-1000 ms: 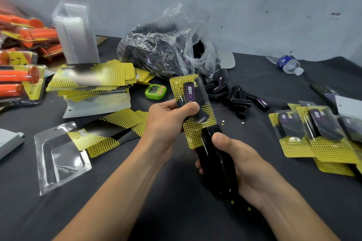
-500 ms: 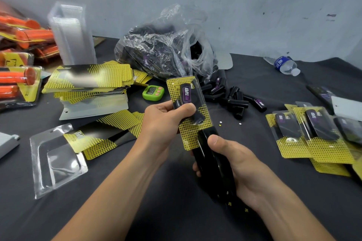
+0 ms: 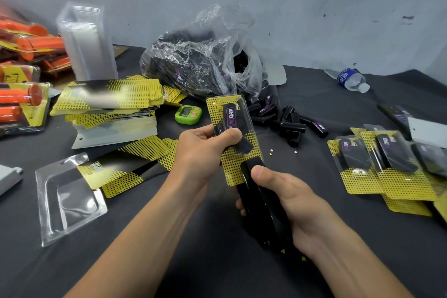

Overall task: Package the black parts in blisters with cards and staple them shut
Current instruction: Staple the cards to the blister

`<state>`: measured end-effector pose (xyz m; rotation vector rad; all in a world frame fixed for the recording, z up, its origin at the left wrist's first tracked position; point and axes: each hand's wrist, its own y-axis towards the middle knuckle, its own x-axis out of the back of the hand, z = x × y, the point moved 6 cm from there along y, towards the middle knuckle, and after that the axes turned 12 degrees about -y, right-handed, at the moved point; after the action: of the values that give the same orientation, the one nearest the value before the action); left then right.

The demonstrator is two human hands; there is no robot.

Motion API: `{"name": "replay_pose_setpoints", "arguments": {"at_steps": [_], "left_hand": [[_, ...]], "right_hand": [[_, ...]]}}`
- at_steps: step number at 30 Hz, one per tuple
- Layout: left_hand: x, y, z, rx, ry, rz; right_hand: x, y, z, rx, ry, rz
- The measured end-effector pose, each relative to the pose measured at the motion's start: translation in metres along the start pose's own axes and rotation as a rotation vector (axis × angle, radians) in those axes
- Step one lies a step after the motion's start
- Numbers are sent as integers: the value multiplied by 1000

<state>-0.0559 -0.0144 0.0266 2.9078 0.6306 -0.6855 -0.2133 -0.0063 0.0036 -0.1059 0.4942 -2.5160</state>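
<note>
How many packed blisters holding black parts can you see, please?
4 packed blisters: one in the left hand, at the stapler; three overlapping at right; more may lie beneath.

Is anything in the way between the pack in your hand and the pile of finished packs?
Nothing visible. The left hand holds the blister pack; only dark cloth with tiny white specks lies between it and the finished packs. Loose black parts lie farther back.

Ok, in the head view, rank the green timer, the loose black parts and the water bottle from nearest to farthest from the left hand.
1. Timer, just beyond the left hand, which grips the pack, slightly to its left.
2. Black parts, farther off to the right.
3. Bottle, far right, near the wall.
</note>
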Motion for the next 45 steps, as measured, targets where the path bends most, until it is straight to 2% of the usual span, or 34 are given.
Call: {"name": "replay_pose_setpoints", "arguments": {"at_steps": [14, 18, 21, 24, 26, 29, 32, 34, 35, 38, 40, 42, 45], "left_hand": [[-2, 1, 2, -9, -50, 17], [4, 4, 7, -22, 0, -60], [15, 10, 8, -4, -72, -186], [26, 16, 8, 70, -211, -257], [31, 18, 11, 123, -210, -256], [27, 15, 15, 166, -166, -166], [12, 10, 9, 168, -210, 8], [3, 8, 5, 136, -247, 112], [0, 7, 4, 117, -261, 161], [-11, 2, 2, 73, -227, 328], [-15, -1, 5, 68, -199, 378], [-18, -2, 8, 71, -189, 373], [-19, -4, 12, 66, -28, 366]], "right_hand": [[2, 4, 3, 64, 107, 2], [2, 5, -1, -18, 21, 62], [9, 6, 0, -31, -7, 53], [23, 4, 5, 21, -40, -77], [38, 8, 9, 76, -146, -247], [68, 9, 15, 207, -369, -641], [68, -8, 32, 497, -529, -824], [55, -22, 39, 683, -585, -783], [48, -26, 39, 712, -579, -719], [31, -14, 32, 588, -468, -449], [26, -6, 29, 521, -341, -311], [27, -3, 30, 488, -232, -289], [34, -5, 30, 504, -102, -349]]}}
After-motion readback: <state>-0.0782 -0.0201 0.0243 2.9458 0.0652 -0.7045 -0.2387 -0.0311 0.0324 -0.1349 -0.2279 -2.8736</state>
